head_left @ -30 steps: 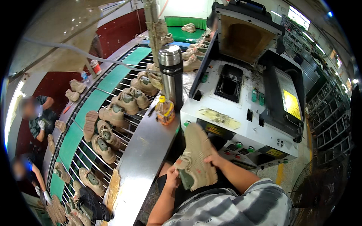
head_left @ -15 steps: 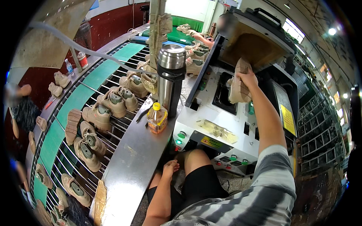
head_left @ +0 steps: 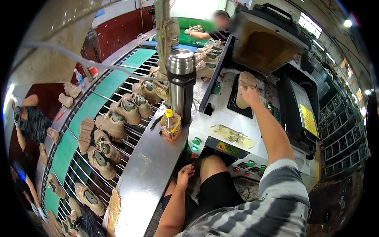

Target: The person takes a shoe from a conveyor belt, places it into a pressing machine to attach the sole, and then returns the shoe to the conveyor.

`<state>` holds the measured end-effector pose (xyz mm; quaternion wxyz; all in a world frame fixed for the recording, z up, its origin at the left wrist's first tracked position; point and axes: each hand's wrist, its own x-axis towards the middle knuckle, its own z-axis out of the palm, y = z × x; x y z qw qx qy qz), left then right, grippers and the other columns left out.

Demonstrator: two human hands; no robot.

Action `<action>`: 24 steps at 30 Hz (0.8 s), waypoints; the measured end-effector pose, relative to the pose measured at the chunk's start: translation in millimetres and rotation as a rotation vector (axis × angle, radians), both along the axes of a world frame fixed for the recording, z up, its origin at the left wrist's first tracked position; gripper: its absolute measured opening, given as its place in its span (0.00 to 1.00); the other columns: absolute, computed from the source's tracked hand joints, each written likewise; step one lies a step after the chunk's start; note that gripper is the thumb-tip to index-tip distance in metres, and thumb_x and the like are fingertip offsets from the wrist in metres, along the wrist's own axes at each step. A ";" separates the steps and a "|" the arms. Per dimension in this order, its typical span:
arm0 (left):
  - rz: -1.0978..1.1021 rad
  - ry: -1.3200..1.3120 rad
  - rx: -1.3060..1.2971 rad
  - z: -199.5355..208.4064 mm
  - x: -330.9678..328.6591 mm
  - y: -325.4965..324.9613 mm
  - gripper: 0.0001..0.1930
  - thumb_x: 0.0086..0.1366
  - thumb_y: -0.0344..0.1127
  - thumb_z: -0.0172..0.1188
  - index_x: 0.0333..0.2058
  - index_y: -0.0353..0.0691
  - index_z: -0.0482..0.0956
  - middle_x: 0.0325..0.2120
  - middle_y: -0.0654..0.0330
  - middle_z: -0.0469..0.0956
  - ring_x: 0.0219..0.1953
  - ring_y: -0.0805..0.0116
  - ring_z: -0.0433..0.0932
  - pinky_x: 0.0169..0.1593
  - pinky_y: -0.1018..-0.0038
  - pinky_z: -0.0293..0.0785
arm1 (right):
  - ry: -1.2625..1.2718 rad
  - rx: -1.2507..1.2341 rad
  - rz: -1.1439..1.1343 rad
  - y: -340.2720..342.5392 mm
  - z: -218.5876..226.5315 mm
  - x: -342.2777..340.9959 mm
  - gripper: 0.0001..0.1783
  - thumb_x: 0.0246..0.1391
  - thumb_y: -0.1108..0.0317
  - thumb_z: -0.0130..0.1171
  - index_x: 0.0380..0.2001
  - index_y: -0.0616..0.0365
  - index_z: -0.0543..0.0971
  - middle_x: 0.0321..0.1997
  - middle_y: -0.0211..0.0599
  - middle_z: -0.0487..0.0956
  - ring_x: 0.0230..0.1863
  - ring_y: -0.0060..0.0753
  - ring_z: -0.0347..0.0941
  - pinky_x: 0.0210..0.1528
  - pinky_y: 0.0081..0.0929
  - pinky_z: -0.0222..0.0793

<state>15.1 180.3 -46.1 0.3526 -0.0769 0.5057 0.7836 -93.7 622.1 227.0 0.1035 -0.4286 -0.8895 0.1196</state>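
A beige shoe (head_left: 246, 80) lies sole up over the dark recess (head_left: 233, 103) in the top of the white pressing machine (head_left: 197, 128). My right hand (head_left: 249, 96) grips it from above, fingers bent over the sole near one end. The machine's padded lid (head_left: 262, 47) stands raised behind the shoe. Low by my thigh, my left hand (head_left: 186, 173) is loosely closed, with nothing visible in it. It is nearest to the metal counter edge and the machine's front.
Left of me, a roller conveyor (head_left: 130, 152) carries several beige shoes (head_left: 128, 107) beside a green belt (head_left: 79, 128). A steel flask (head_left: 181, 85) and a bottle with a yellow cap (head_left: 171, 127) stand on the metal counter (head_left: 146, 177). Co-workers (head_left: 31, 122) are across the conveyor.
My right hand has lowered the shoe from upright beside the raised lid down onto the recess, toward the left. My left hand has stayed by my thigh. A person at the back came into view.
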 end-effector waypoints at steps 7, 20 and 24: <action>0.065 0.140 0.033 17.5 18.2 -1.8 0.16 0.66 0.35 0.54 0.51 0.36 0.73 0.43 0.57 0.78 0.42 0.64 0.79 0.46 0.69 0.75 | -0.022 0.142 0.274 -39.9 22.4 64.7 0.52 0.44 0.38 0.61 0.67 0.52 0.56 0.72 0.48 0.51 0.72 0.53 0.45 0.66 0.49 0.55; 0.105 0.013 0.023 0.2 59.7 -45.2 0.20 0.66 0.43 0.53 0.52 0.40 0.71 0.44 0.55 0.78 0.46 0.57 0.77 0.50 0.61 0.73 | -0.003 0.127 0.351 -25.2 23.2 55.1 0.43 0.37 0.52 0.66 0.61 0.45 0.68 0.64 0.45 0.65 0.60 0.50 0.65 0.56 0.39 0.69; 0.092 0.136 -0.080 28.1 58.3 -22.6 0.25 0.67 0.45 0.52 0.59 0.40 0.65 0.58 0.54 0.67 0.58 0.57 0.68 0.56 0.60 0.68 | 0.166 0.156 0.478 -37.2 6.0 102.1 0.38 0.45 0.55 0.62 0.61 0.52 0.66 0.67 0.47 0.60 0.65 0.51 0.58 0.62 0.39 0.63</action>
